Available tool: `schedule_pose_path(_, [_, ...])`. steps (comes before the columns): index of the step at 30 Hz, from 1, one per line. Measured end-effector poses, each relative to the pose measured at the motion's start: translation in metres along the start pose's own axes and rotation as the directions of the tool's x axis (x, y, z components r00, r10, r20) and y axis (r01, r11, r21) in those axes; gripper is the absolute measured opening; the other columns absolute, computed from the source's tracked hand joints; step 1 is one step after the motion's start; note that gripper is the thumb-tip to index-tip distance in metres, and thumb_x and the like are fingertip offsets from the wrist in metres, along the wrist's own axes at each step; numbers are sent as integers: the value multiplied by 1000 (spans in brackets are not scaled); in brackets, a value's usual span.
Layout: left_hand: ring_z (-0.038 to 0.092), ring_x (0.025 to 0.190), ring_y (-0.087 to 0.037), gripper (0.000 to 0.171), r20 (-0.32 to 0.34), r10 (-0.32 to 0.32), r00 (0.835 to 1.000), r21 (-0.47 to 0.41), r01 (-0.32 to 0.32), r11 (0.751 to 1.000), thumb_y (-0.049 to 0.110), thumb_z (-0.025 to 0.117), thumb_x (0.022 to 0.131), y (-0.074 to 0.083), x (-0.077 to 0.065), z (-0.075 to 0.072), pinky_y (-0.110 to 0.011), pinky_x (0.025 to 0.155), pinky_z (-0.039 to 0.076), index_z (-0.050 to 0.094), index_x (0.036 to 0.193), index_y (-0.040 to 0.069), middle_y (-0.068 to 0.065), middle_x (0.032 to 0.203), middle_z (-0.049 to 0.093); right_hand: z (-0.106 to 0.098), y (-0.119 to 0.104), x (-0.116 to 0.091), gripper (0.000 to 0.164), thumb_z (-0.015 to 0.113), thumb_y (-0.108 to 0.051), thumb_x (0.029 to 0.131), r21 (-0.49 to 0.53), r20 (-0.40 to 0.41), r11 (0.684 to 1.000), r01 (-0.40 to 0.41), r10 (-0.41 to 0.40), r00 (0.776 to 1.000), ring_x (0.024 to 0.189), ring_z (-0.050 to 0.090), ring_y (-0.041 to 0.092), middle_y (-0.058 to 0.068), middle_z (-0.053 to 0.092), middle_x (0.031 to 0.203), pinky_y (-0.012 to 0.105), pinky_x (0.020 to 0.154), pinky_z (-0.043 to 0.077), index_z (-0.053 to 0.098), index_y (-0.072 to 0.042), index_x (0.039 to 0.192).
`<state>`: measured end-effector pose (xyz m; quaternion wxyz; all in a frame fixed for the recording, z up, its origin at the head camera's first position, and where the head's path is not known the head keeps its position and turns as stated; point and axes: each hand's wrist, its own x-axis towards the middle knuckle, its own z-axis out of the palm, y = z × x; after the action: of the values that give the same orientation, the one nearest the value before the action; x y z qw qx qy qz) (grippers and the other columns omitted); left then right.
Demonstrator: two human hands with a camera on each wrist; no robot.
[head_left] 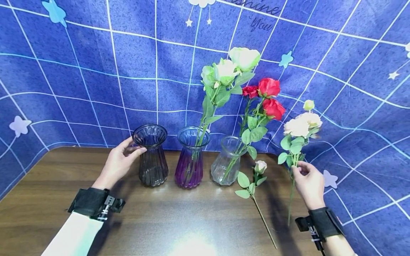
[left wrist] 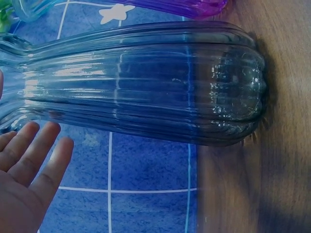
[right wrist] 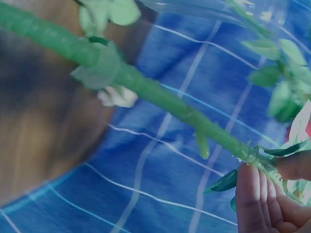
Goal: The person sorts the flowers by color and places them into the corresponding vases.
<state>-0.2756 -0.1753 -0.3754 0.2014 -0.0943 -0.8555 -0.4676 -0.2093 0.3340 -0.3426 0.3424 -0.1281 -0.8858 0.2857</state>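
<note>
My left hand (head_left: 120, 161) is at the neck of a dark grey ribbed glass vase (head_left: 153, 167), thumb on the near side and fingers at its left under the flared rim. The vase stands upright on the table; the left wrist view shows its ribbed body (left wrist: 146, 82) sideways, with the fingers (left wrist: 36, 150) at the neck. Over the table's right side, my right hand (head_left: 309, 185) pinches the green stem of a cream artificial flower (head_left: 298, 126) below its leaves. Seen up close, the stem (right wrist: 165, 102) runs diagonally out from between thumb and fingers.
A blue-purple vase (head_left: 189, 167) holds white-green flowers (head_left: 225, 71). Beside it, a clear vase (head_left: 221, 169) holds red flowers (head_left: 272, 108). A single pale rose (head_left: 261, 167) lies on the wooden table (head_left: 144, 220). Behind hangs a blue gridded cloth (head_left: 134, 53).
</note>
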Motion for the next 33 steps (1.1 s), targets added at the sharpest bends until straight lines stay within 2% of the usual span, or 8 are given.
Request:
schedule_pose_path(4, [61,88,2,51,9,-14,1000,12,14,1000,34,62,89,1,0,1,-15,80,48,51,133,11,-20,110,67,-17,-17,6,26,64,-15,84,67,-31,998,-13,15,999,54,40,-18,-27,50,64,5,53,34,68,1,104])
schedule_pose_path(7, [65,96,-20,52,17,-23,1000,15,23,1000,36,62,90,0,0,1,-34,87,50,50,134,12,-20,111,66,-27,-35,8,27,65,-18,85,118,-33,993,-7,11,999,54,43,-19,-37,43,62,2,52,37,68,-1,106])
schedule_pose_path(9, [64,98,-27,52,19,-25,1000,9,25,1000,36,62,90,-1,0,2,-38,88,50,50,134,11,-21,112,66,-32,-47,10,27,65,-19,85,152,-40,988,11,-5,999,54,46,-18,-37,46,63,1,51,41,68,-1,106])
schedule_pose_path(16, [64,97,-26,51,12,-21,1000,14,21,1000,35,62,90,-3,-1,3,-13,78,46,51,133,11,-20,111,67,-44,-96,11,26,67,-16,84,292,-63,953,84,-69,996,56,52,-13,-30,53,66,5,49,47,67,0,106])
schedule_pose_path(18, [64,98,-28,51,14,-22,1000,11,21,1000,35,62,90,-3,-1,2,-16,79,47,51,133,10,-20,112,66,-46,-112,11,26,67,-14,84,343,-56,934,103,-90,994,56,53,-11,-28,54,66,7,49,49,67,1,105])
schedule_pose_path(24, [64,100,-34,52,17,-18,1000,5,18,1000,36,61,90,-2,-1,-1,-42,85,51,50,133,9,-22,113,65,-41,-156,13,25,67,-11,84,455,-30,874,171,-177,984,59,57,-5,-21,58,69,13,52,53,66,2,105])
schedule_pose_path(28, [64,100,-34,51,19,-17,1000,4,17,1000,36,62,90,-1,-1,-1,-44,86,50,51,132,8,-22,114,64,-32,-184,13,23,67,-10,85,525,-15,824,212,-240,971,59,57,-3,-19,59,70,16,52,55,66,1,104])
schedule_pose_path(33, [63,103,-36,53,32,-21,999,-5,21,1000,36,61,90,-1,-1,-2,-48,87,51,50,133,8,-22,117,63,-17,-217,15,21,66,-7,85,631,-8,739,237,-299,954,57,58,0,-17,60,68,20,52,55,66,2,104])
